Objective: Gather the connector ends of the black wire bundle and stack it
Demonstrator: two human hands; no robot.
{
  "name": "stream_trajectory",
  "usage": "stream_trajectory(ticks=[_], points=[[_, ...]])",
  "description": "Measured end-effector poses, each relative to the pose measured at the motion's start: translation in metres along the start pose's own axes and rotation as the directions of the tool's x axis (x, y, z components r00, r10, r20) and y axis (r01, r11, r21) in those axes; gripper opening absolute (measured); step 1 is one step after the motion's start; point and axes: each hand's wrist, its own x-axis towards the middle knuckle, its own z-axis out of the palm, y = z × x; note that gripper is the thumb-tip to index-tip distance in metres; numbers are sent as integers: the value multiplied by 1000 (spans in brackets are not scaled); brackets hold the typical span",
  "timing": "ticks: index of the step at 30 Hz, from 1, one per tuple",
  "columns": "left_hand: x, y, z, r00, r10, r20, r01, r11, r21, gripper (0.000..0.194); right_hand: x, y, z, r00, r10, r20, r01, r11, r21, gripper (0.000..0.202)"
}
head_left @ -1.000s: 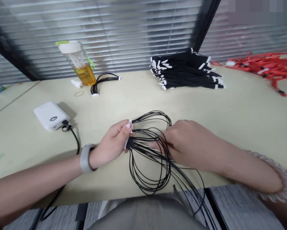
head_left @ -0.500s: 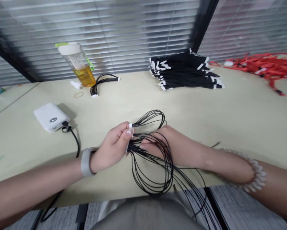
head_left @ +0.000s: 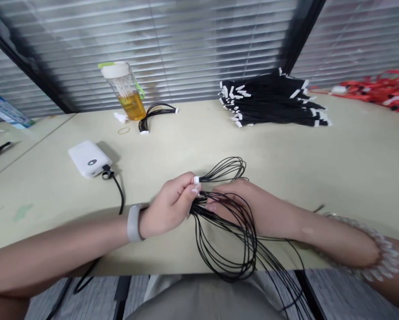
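Observation:
My left hand is closed on the white connector ends of a black wire harness, thumb pressed on top. One white connector pokes out past its fingertips. From there the thin black wires fan out to the right in loops, and some trail down over the table's front edge. My right hand is closed around part of these wires, close to the connectors. Loops of wire cross in front of its fingers and partly hide them, so its exact grip is unclear.
A white power bank with a black cable lies left. Behind stand a bottle of yellow liquid, a short wire harness and a large pile of black harnesses. Red straps lie far right, a carton far left.
My view has swung left, so everything appears shifted to the right and the carton shows more. Both hands keep hold of the wire harness in nearly the same pose.

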Motion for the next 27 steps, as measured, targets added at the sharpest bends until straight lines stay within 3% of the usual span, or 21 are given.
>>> stream_trajectory(ticks=[4,7,10,13,15,16,18,20,21,23,25,27], points=[[2,1,0,996,-81,-22,80,996,-42,40,0,1,-9,997,-51,-54,34,959,-280,18],[4,1,1,978,-208,-25,203,970,-130,39,-1,3,-21,975,-10,-221,-111,840,-530,20],[6,0,1,957,-287,-37,275,943,-188,39,-4,6,-33,903,-27,-429,-268,745,-611,18],[7,-1,1,952,-303,-51,287,936,-202,40,-9,11,-45,775,-157,-612,-369,674,-640,20],[7,0,1,952,-304,-45,290,937,-196,40,-10,12,-50,706,-213,-676,-372,700,-610,19],[7,0,1,953,-300,-41,287,939,-189,40,-10,12,-51,676,-209,-707,-336,766,-548,18],[6,1,0,957,-290,-25,281,944,-170,40,-8,10,-50,602,-145,-785,-152,944,-291,19],[6,2,0,963,-271,-1,267,949,-165,39,-5,6,-45,537,-38,-843,122,992,33,17],[6,1,-1,966,-258,9,256,952,-167,39,-4,4,-41,528,1,-849,238,960,150,14],[5,1,-1,974,-226,20,226,960,-165,39,-2,1,-34,568,27,-823,346,899,268,12],[5,0,-1,981,-192,21,192,969,-158,39,-2,-1,-28,659,-5,-752,331,900,285,13],[5,0,-1,986,-165,26,167,974,-153,39,-3,0,-24,751,-59,-658,314,908,278,33]])
